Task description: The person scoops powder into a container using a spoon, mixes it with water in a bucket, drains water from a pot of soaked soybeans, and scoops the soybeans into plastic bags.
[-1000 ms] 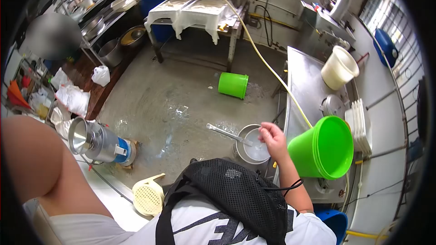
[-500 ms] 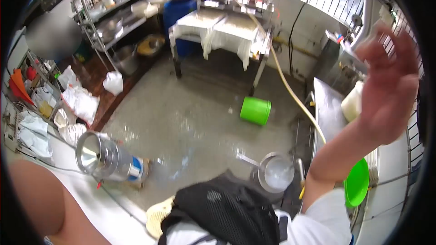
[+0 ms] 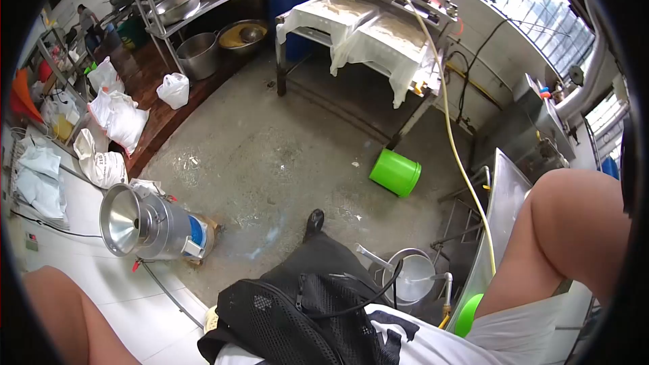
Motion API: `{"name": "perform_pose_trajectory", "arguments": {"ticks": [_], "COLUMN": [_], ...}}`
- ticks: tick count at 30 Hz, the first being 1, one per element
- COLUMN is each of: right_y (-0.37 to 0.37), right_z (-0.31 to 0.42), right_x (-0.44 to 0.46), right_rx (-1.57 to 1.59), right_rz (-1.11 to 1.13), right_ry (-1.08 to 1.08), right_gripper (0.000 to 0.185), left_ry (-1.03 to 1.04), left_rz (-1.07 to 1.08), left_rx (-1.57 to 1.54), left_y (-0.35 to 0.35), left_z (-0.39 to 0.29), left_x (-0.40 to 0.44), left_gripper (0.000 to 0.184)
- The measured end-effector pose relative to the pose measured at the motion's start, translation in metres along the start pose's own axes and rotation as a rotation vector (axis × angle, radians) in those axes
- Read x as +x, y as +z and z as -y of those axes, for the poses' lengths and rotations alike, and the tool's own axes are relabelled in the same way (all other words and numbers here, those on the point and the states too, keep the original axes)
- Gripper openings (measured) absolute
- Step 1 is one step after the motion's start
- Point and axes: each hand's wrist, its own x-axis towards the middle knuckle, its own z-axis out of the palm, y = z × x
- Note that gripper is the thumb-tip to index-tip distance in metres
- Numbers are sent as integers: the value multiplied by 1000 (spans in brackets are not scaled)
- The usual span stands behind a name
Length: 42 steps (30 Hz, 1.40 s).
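Note:
Neither of my hands shows; only my bent arms are in view, one at the lower left and one at the right edge. A metal pot (image 3: 410,276) with whitish contents stands on the floor beside the sink counter, with a long handle sticking out of it. A green bucket (image 3: 395,172) lies on its side on the floor. Part of another green bucket (image 3: 468,315) shows beneath my right arm. At the left stands a steel machine (image 3: 159,228) with a funnel top and a blue band.
Cloth-lined trays (image 3: 389,35) rest on a metal table at the back. A yellowish hose (image 3: 447,122) hangs down to the counter (image 3: 497,196). Shelves (image 3: 203,7) and white bags (image 3: 118,118) stand at the left. A person (image 3: 88,20) is far back at the left.
My right hand has gone from over the pot, up at the right, and out of view. The camera view has shifted, and my right arm is now bent at the right edge.

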Motion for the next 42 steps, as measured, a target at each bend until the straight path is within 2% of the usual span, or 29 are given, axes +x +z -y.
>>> {"name": "perform_pose_trajectory", "arguments": {"ticks": [8, 11, 14, 16, 17, 18, 19, 20, 21, 22, 23, 24, 25, 26, 27, 29, 30, 32, 33, 35, 36, 37, 39, 41, 42], "right_y": [3, -10, -11, 6, 23, 48, 80, 116, 154, 213, 249, 293, 303, 340, 359, 403, 416, 436, 433, 442, 451, 456, 463, 471, 477], "right_z": [-166, -223, -276, -320, -346, -377, -407, -436, -464, -490, -501, -510, -513, -517, -528, -556, -586, -634, -661, -710, -732, -755, -794, -834, -855], "right_x": [-25, -32, -54, -78, -93, -111, -134, -159, -191, -255, -277, -317, -281, -318, -313, -330, -324, -301, -266, -241, -236, -222, -198, -201, -209], "right_rx": [-42, -72, -114, -127, -116, -78, -8, 115, 186, 154, 25, -30, 16, -9, 123, 356, 346, 296, 192, 87, 52, 106, 172, 38, -81], "right_rz": [-150, -205, -370, -532, -605, -644, -642, -567, -433, -318, 25, 526, 977, 1181, 1182, 833, 842, 980, 1037, 928, 702, 537, 328, 366, 365], "right_ry": [-28, 5, 92, 267, 412, 643, 923, 1320, 1527, 1479, 1425, 1377, 1528, 1317, 1434, 1405, 1392, 1370, 1371, 1341, 1288, 1327, 1460, 1483, 1518], "right_gripper": [21, 18, 15, 13, 12, 11, 11, 11, 16, 20, 21, 20, 24, 28, 32, 35, 35, 35, 36, 35, 30, 31, 31, 30, 30], "left_ry": [20, 5, -71, -319, -553, -779, -1083, -1187, -1389, -1547, -1517, -1458, -1526, -1550, -1598, -1426, -1430, -1133, -1131, -1208, -1226, -1217, -1216, -1161, -1184], "left_rz": [145, 109, -1, -233, -376, -534, -577, -393, -322, -226, -151, -177, -146, -123, -44, 151, 133, 212, 211, 357, 305, 312, 274, 299, 224], "left_rx": [19, -13, -78, -162, -165, -200, -322, -332, -460, -559, -538, -532, -566, -599, -614, -422, -419, -281, -290, -267, -305, -314, -290, -234, -244], "left_y": [-4, -10, -15, 8, 58, 107, 150, 184, 217, 248, 282, 322, 342, 353, 362, 361, 362, 359, 351, 334, 319, 313, 304, 304, 302], "left_z": [148, 200, 252, 297, 324, 351, 366, 390, 406, 422, 438, 452, 464, 478, 494, 540, 568, 622, 645, 693, 712, 732, 772, 808, 822], "left_x": [62, 84, 85, 59, 32, 4, -6, -35, -49, -76, -98, -131, -142, -147, -158, -173, -185, -211, -215, -217, -211, -212, -221, -225, -222], "left_gripper": [68, 69, 70, 71, 52, 36, 23, 21, 16, 13, 13, 14, 15, 17, 22, 27, 27, 32, 32, 33, 33, 33, 34, 35, 34]}}
